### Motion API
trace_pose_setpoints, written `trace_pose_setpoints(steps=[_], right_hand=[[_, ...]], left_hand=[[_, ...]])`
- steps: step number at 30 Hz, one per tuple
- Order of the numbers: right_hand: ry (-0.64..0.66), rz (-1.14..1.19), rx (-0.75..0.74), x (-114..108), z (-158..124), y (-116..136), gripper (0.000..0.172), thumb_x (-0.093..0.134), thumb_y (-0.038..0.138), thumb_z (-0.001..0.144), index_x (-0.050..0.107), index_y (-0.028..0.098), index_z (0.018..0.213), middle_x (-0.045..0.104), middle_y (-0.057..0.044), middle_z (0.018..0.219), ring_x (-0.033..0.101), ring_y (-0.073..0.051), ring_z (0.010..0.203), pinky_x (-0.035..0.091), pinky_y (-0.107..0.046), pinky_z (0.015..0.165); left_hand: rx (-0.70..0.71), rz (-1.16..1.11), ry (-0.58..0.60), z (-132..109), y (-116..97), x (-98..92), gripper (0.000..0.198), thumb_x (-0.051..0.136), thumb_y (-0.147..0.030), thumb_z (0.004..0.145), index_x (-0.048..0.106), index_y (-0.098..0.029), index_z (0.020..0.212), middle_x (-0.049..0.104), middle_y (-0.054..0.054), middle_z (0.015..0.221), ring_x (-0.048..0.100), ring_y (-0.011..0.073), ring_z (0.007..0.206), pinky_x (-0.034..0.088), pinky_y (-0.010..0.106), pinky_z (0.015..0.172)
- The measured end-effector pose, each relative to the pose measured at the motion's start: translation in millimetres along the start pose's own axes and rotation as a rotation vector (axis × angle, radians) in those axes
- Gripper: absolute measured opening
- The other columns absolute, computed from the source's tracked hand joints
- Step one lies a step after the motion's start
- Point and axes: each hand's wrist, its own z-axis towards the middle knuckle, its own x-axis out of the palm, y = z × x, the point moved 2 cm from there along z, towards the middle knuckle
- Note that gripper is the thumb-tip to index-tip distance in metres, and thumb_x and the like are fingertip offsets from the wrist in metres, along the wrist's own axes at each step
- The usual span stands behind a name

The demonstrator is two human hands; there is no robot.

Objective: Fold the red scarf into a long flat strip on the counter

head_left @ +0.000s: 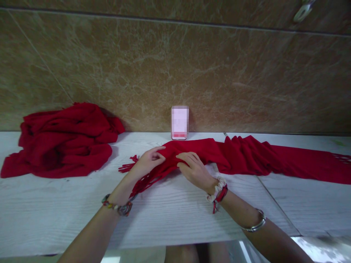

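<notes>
A long red scarf (246, 157) with fringed ends lies stretched across the white table, bunched into folds right of the middle. Near its left end, my left hand (150, 160) rests on the cloth with thumb and fingers closed on it. My right hand (193, 168) is a little further right, its fingers bent and pinching the scarf's near edge. Some fringe sticks out to the left, behind my left wrist, and more hangs toward me below that hand. Both wrists wear bracelets.
A crumpled red cloth pile (63, 146) sits on the left of the white table (164, 219). A phone (180, 122) leans upright on the brown marbled wall (175, 73) behind the scarf. The table's near edge runs close to my body.
</notes>
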Motion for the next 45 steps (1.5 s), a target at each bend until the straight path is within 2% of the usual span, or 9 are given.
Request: trace_pose_setpoints(steps=[6,10,17,19,23,26,28,34,45], right_hand=[[-0.092,-0.026,-0.094,-13,0,-5,0.022,0.040,0.008,0.083,0.059,0.020,0.081,0.061,-0.006,0.097,0.052,-0.017,0.096,0.043,-0.037,0.084],[-0.164,0.000,-0.051,-34,-1,-17,0.023,0.040,0.008,0.080,0.058,0.022,0.079,0.061,-0.005,0.091,0.055,-0.018,0.090,0.046,-0.038,0.079],[-0.487,-0.163,0.159,-78,-10,-49,0.020,0.042,0.006,0.075,0.053,0.023,0.077,0.054,-0.006,0.085,0.055,-0.021,0.087,0.045,-0.042,0.079],[-0.354,-0.063,0.191,-76,-9,-51,0.019,0.044,0.006,0.074,0.053,0.022,0.075,0.055,-0.005,0.084,0.055,-0.020,0.086,0.046,-0.040,0.078],[0.296,0.386,0.120,-53,-1,-29,0.017,0.046,0.008,0.077,0.058,0.020,0.072,0.059,-0.003,0.082,0.057,-0.014,0.078,0.049,-0.029,0.072],[0.657,0.635,0.031,-42,2,-9,0.016,0.049,0.012,0.080,0.062,0.020,0.078,0.062,-0.001,0.083,0.059,-0.011,0.078,0.048,-0.024,0.075],[0.632,0.668,0.050,-40,4,-5,0.016,0.049,0.015,0.081,0.063,0.021,0.086,0.062,-0.002,0.092,0.058,-0.012,0.086,0.047,-0.025,0.079],[0.105,0.290,0.368,-29,-2,-27,0.015,0.049,0.018,0.082,0.063,0.019,0.086,0.061,-0.006,0.092,0.057,-0.016,0.087,0.047,-0.032,0.080],[0.126,0.179,0.420,-2,-2,-20,0.006,0.056,0.018,0.076,0.062,0.017,0.076,0.057,-0.007,0.094,0.053,-0.018,0.090,0.044,-0.035,0.082]], left_hand=[[0.110,0.382,-0.384,4,2,-31.3,0.041,0.045,-0.022,0.073,0.050,-0.014,0.112,0.062,0.001,0.076,0.058,0.0141,0.071,0.044,0.026,0.071],[0.034,0.607,-0.593,1,4,-55.9,0.039,0.041,-0.016,0.074,0.051,-0.015,0.112,0.063,0.002,0.077,0.059,0.0154,0.075,0.043,0.026,0.073],[-0.136,0.790,-0.819,-8,20,-94.4,0.042,0.041,-0.013,0.073,0.049,-0.017,0.114,0.064,0.004,0.077,0.060,0.0197,0.079,0.044,0.029,0.075],[-0.191,0.867,-0.760,-8,25,-97.1,0.043,0.041,-0.012,0.072,0.049,-0.017,0.114,0.064,0.005,0.076,0.060,0.0213,0.079,0.044,0.030,0.074],[-0.337,1.042,-0.505,-7,28,-86.9,0.045,0.041,-0.009,0.072,0.050,-0.015,0.115,0.065,0.010,0.077,0.062,0.0237,0.078,0.045,0.030,0.068],[-0.324,1.138,-0.466,-6,19,-71.6,0.041,0.035,-0.014,0.079,0.048,-0.013,0.119,0.064,0.015,0.090,0.061,0.0260,0.083,0.046,0.033,0.069],[-0.228,1.155,-0.459,-3,12,-59.2,0.039,0.031,-0.020,0.084,0.047,-0.010,0.119,0.061,0.018,0.098,0.059,0.0275,0.089,0.045,0.035,0.072],[0.003,1.035,-0.278,10,14,-29.0,0.040,0.035,-0.026,0.087,0.044,-0.010,0.122,0.056,0.017,0.114,0.052,0.0237,0.105,0.038,0.036,0.090],[0.032,0.885,-0.359,5,7,-28.8,0.034,0.030,-0.025,0.088,0.053,-0.020,0.114,0.066,0.005,0.100,0.062,0.0177,0.085,0.044,0.026,0.077]])
